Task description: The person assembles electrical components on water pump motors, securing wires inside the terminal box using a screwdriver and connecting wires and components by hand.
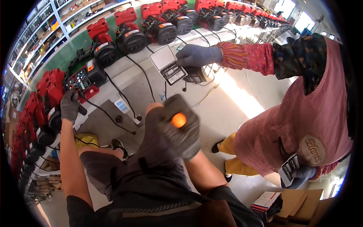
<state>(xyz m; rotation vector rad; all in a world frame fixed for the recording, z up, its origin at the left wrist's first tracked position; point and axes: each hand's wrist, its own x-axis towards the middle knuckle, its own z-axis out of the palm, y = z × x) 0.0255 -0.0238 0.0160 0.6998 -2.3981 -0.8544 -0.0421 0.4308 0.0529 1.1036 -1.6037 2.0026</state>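
Note:
My left hand [70, 106], in a grey knit glove, has its fingers curled against the near end of a red and black motor-driven machine [81, 79]. The machine's cover is off, showing wires and small parts inside. My right hand [185, 136], also gloved and smeared by motion, is raised in front of my right leg. It is closed around a dark grey tool [176, 104] with a round orange end; the tool's exact kind cannot be made out. A small red part [89, 93] lies beside the opened machine.
A row of similar machines [130, 38] lines the bench, black cords [117, 87] hanging off its edge. At right, a co-worker in a pink apron [283, 117] holds printed labels [170, 70] over the bench edge and more labels [289, 170] lower down. Cardboard boxes [298, 202] sit lower right.

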